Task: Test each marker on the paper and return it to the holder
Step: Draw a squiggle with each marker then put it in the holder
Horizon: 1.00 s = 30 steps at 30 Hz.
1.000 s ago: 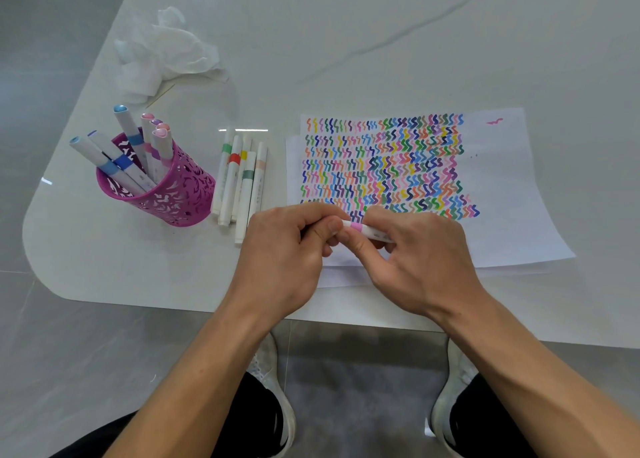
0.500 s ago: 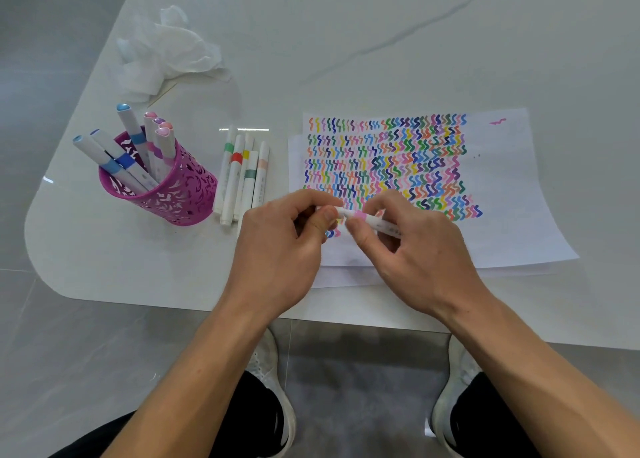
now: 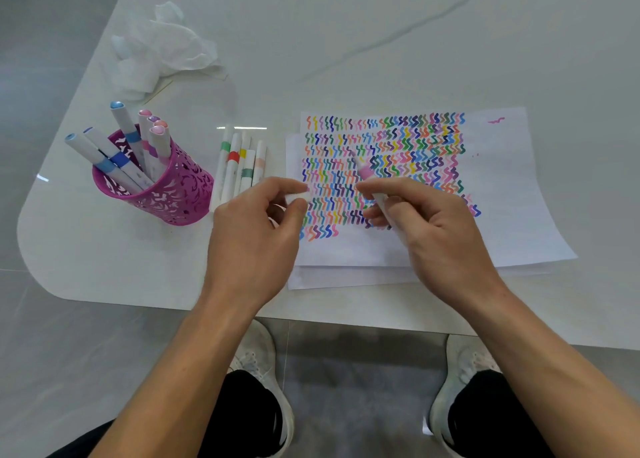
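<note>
Nearest, below the white sheet of paper (image 3: 502, 208), two white shoes (image 3: 258, 353) stand on the grey floor (image 3: 356, 371) under the tabletop's near edge. Over the paper's near left corner the left hand (image 3: 256, 229) is curled, its thumb and forefinger pinching a small white cap (image 3: 297, 198). Over the middle of the paper the right hand (image 3: 429, 229) grips a white marker with a pink band (image 3: 367, 173). The marker is uncapped and its tip points away from the person, above the rows of coloured squiggles (image 3: 415, 146) that fill the paper's left and middle. Whether the tip touches the paper cannot be told. The sheet lies on more sheets on the white marbled tabletop (image 3: 381, 42). Just left of the paper, a row of capped white markers with coloured bands (image 3: 239, 170) lies side by side. Further left of the paper stands a magenta cut-pattern holder (image 3: 173, 198), with several blue-, pink- and purple-banded markers (image 3: 121, 125) leaning in it. Beyond the paper, up to its left, lies a crumpled white tissue (image 3: 166, 52).
</note>
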Each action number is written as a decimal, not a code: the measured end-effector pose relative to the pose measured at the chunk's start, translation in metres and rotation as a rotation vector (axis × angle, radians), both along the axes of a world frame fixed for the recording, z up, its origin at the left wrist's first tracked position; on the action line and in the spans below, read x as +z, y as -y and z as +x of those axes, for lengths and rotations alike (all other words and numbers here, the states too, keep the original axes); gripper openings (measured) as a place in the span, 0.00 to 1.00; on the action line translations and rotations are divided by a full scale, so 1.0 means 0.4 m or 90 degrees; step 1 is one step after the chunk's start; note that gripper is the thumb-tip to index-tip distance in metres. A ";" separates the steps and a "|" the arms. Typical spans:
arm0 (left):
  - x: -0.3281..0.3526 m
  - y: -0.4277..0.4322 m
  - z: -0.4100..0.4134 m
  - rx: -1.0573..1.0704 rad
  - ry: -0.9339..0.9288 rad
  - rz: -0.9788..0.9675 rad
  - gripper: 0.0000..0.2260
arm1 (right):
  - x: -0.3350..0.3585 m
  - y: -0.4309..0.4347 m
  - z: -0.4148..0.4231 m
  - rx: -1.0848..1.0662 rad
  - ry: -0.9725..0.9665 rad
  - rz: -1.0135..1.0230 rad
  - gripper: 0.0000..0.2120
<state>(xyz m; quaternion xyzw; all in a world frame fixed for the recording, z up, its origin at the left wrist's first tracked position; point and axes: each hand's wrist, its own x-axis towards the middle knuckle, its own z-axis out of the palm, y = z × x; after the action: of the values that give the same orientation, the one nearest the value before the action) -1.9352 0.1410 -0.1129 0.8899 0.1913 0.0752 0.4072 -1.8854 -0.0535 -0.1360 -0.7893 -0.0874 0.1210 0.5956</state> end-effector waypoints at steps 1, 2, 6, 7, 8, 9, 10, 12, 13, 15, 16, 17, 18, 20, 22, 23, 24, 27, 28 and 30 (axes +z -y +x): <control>-0.002 0.000 0.000 -0.010 -0.011 0.010 0.07 | 0.001 -0.001 0.000 0.008 -0.011 0.004 0.19; -0.004 0.001 0.000 -0.025 -0.019 0.023 0.07 | 0.002 -0.002 0.000 0.016 -0.018 0.011 0.19; -0.004 0.008 -0.002 -0.089 -0.031 0.088 0.08 | 0.002 -0.010 -0.004 0.038 0.003 0.011 0.18; -0.005 0.009 -0.002 -0.094 -0.033 0.100 0.08 | 0.000 -0.010 -0.004 0.041 0.014 -0.004 0.17; -0.006 0.009 -0.001 -0.098 -0.036 0.109 0.09 | -0.002 -0.010 -0.005 0.044 0.021 -0.018 0.16; -0.006 0.008 -0.001 -0.102 -0.040 0.116 0.09 | -0.004 -0.011 -0.005 0.045 0.026 -0.036 0.16; -0.007 0.007 0.000 -0.104 -0.044 0.122 0.08 | -0.006 -0.010 -0.006 0.045 0.030 -0.055 0.15; -0.008 0.006 0.001 -0.110 -0.052 0.133 0.09 | -0.009 -0.012 -0.010 0.042 0.034 -0.070 0.13; -0.009 0.005 0.003 -0.113 -0.054 0.139 0.09 | -0.011 -0.014 -0.012 0.040 0.034 -0.063 0.11; -0.010 0.004 0.003 -0.117 -0.059 0.153 0.08 | -0.011 -0.018 -0.016 0.037 0.032 -0.039 0.07; -0.011 0.004 0.003 -0.118 -0.061 0.158 0.07 | -0.011 -0.019 -0.018 0.034 0.032 -0.028 0.05; -0.013 0.003 0.003 -0.121 -0.065 0.164 0.07 | -0.011 -0.020 -0.019 0.030 0.031 -0.020 0.05; -0.015 0.004 0.003 -0.124 -0.069 0.170 0.08 | -0.011 -0.021 -0.020 0.027 0.030 -0.015 0.05; -0.020 0.005 0.003 -0.131 -0.079 0.184 0.09 | -0.011 -0.021 -0.021 0.022 0.027 -0.016 0.05; -0.025 0.007 0.004 -0.136 -0.087 0.202 0.09 | -0.011 -0.019 -0.021 0.014 0.019 -0.011 0.05; -0.026 0.008 0.004 -0.140 -0.088 0.210 0.10 | -0.012 -0.018 -0.020 0.012 0.016 -0.009 0.04; -0.028 0.008 0.004 -0.144 -0.089 0.215 0.10 | -0.014 -0.017 -0.020 0.012 0.017 -0.011 0.04; -0.032 0.010 0.004 -0.151 -0.088 0.223 0.10 | -0.019 -0.017 -0.021 0.013 0.016 -0.023 0.02; -0.033 0.010 0.004 -0.151 -0.089 0.226 0.10 | -0.020 -0.019 -0.023 0.012 0.009 -0.017 0.03; -0.036 0.012 0.005 -0.150 -0.093 0.234 0.10 | -0.022 -0.023 -0.027 0.011 -0.009 0.004 0.04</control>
<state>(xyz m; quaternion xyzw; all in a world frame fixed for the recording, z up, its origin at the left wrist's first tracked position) -1.9332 0.1363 -0.1273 0.9683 0.0979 -0.0042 0.2297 -1.8962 -0.0444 -0.1450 -0.7856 -0.0908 0.1316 0.5978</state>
